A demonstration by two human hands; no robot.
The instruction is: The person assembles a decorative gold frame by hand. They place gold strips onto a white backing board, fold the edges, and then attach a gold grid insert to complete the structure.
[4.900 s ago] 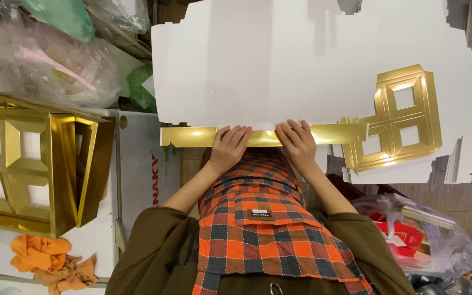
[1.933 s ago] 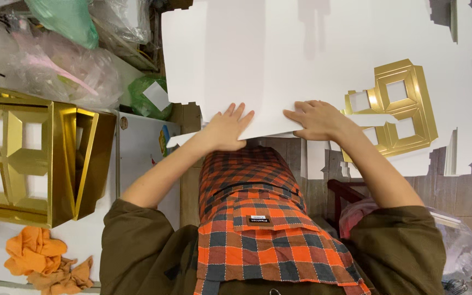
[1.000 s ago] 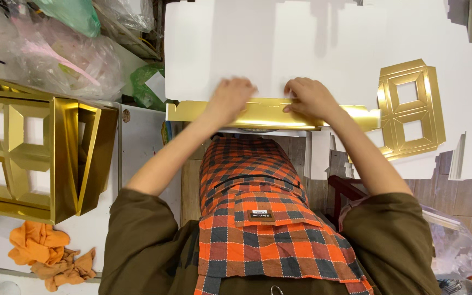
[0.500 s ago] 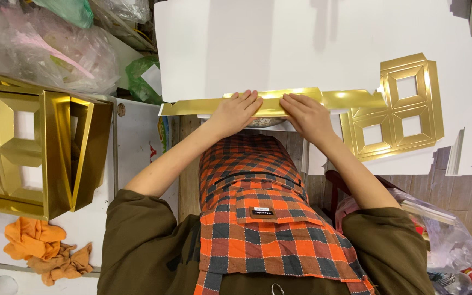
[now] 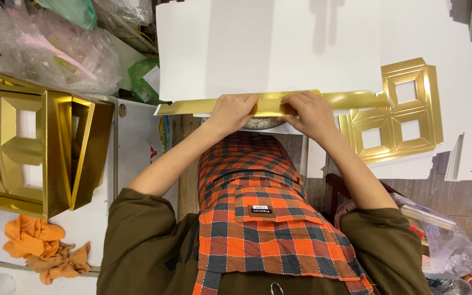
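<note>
Half a second ago our hands sat a little lower on the gold flap (image 5: 334,100), with the white card sheet (image 5: 269,49) nearer our lap; now the sheet sits slightly higher in view and the flap lies flatter along its near edge, so the fold looks pressed down further, in our judgement. Our left hand (image 5: 233,112) and right hand (image 5: 310,112) lie side by side on the middle of the flap, almost touching. The fingers of both curl over the strip and press it against the sheet rather than pinching it closed; how far they wrap underneath we cannot tell. The gold window panel (image 5: 397,112) stays joined to the flap's right end, lying on the white card. To our left, finished gold boxes (image 5: 34,150) stand on the bench (image 5: 135,136), with an orange rag (image 5: 39,246) below them.
</note>
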